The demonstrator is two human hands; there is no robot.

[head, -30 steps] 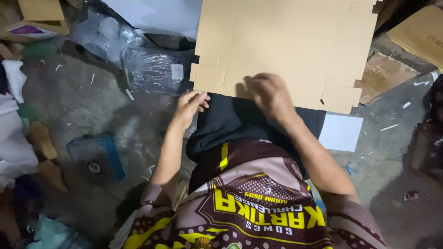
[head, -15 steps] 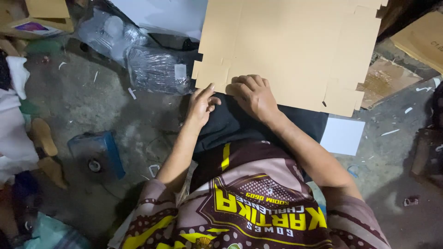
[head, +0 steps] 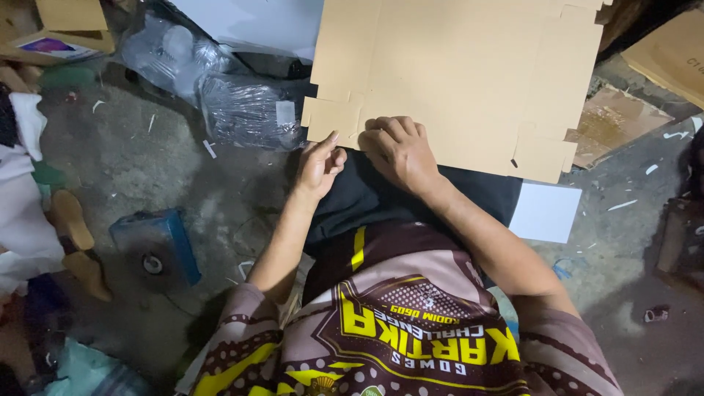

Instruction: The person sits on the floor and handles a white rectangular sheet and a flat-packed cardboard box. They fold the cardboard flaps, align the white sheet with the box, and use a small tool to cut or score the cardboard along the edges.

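Flat tan cardboard sheet [head: 455, 73] lying across the lap, near edge under both hands. Right hand [head: 400, 150] pressed flat on it, fingers together; left hand [head: 320, 163] at its corner tab, fingers loosely curled, gripping nothing. Clear plastic bags [head: 246, 110] just left, contents unclear. White card [head: 544, 213] on the floor [head: 147, 169].

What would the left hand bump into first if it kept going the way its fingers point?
Most likely the small flap at the near corner of the flat cardboard sheet. The left hand points up at it, fingertips almost there, though whether they touch is unclear.
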